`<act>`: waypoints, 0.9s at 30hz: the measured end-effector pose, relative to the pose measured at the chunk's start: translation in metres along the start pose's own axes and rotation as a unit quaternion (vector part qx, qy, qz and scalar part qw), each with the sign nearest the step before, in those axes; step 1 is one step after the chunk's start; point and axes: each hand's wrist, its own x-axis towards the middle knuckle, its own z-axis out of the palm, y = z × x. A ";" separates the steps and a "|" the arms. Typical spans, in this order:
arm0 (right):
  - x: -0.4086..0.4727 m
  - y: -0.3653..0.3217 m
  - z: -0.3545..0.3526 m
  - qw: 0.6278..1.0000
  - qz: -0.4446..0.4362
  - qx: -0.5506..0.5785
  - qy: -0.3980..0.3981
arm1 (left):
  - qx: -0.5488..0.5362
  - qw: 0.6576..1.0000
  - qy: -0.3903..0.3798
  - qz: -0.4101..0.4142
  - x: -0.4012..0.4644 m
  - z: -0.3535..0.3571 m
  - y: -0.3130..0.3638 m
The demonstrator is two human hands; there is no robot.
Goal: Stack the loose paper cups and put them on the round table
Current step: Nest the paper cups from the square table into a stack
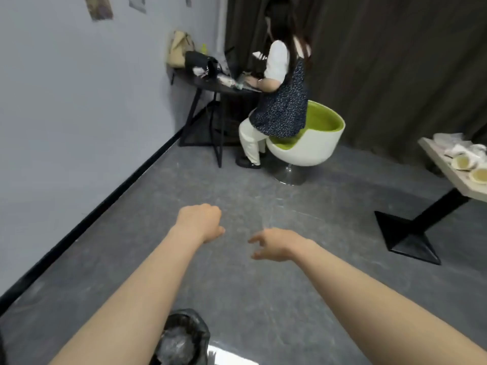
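While left hand (201, 222) curls empty, right hand (274, 245) hangs loosely curled.

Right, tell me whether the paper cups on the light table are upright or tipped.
Upright: the paper cups on the light table show round open mouths facing up. Both are apart from each other.

a pale grey-blue wall (79, 101) runs along the left, with a black skirting board (105, 204) where it meets the speckled grey floor (263, 285). a few paper sheets (101, 6) hang high on the wall. dark curtains (395, 61) close off the back. in the far corner a dark round counter (210, 86) on thin black legs carries bags and clutter; a person (282, 101) sits at it on a white tub chair (308, 146) with a green seat. at the right edge stands a light counter (434, 159) on a black pedestal base (405, 235). a bin (181, 338) lined with a black bag sits at the bottom.
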 end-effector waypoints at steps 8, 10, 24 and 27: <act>-0.137 0.078 -0.034 0.985 0.134 0.085 0.073 | 0.075 0.988 0.003 0.132 -0.020 -0.086 0.125; -0.170 0.101 -0.025 0.975 0.174 0.110 0.077 | 0.084 0.980 -0.002 0.178 -0.025 -0.089 0.161; -0.400 0.247 0.108 0.843 0.454 0.281 0.059 | 0.149 0.890 -0.051 0.429 -0.067 -0.061 0.420; -0.445 0.280 0.135 0.817 0.488 0.304 0.053 | 0.160 0.872 -0.050 0.460 -0.077 -0.053 0.478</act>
